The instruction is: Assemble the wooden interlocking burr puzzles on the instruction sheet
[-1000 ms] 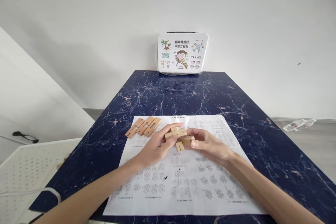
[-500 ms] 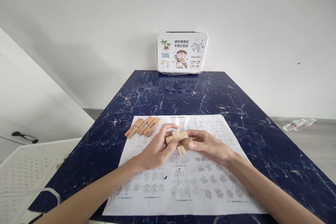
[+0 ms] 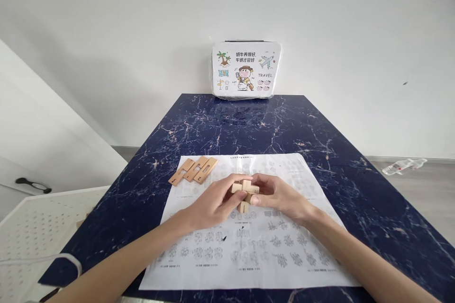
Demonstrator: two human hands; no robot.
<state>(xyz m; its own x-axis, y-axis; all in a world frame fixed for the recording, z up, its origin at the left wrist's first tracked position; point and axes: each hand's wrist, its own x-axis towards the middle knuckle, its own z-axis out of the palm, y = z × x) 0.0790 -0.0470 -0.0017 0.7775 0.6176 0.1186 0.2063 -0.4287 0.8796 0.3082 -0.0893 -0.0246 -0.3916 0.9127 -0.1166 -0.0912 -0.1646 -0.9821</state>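
Observation:
A light wooden burr puzzle (image 3: 246, 186) of interlocking blocks is held between both hands, a little above the printed sheet. My left hand (image 3: 216, 201) grips it from the left, thumb across the front. On the other side my right hand (image 3: 279, 196) closes on it with thumb and fingers. One block end marked with a stroke points down toward me. The fingers hide parts of the puzzle. Flat wooden pieces (image 3: 194, 170) with slots and the numbers 3, 1 and 2 overlap at the sheet's upper left corner.
The paper sheet (image 3: 192, 279) with small line drawings lies on the dark blue marbled table (image 3: 227, 132). A white cartoon-printed case (image 3: 247, 70) stands at the far edge by the wall. Left is a white perforated surface (image 3: 31, 227) with a cable; a plastic bottle (image 3: 398, 166) lies right.
My hands have come closer together around the puzzle. Its blocks now sit tighter, in a cross shape, where they were looser and skewed before.

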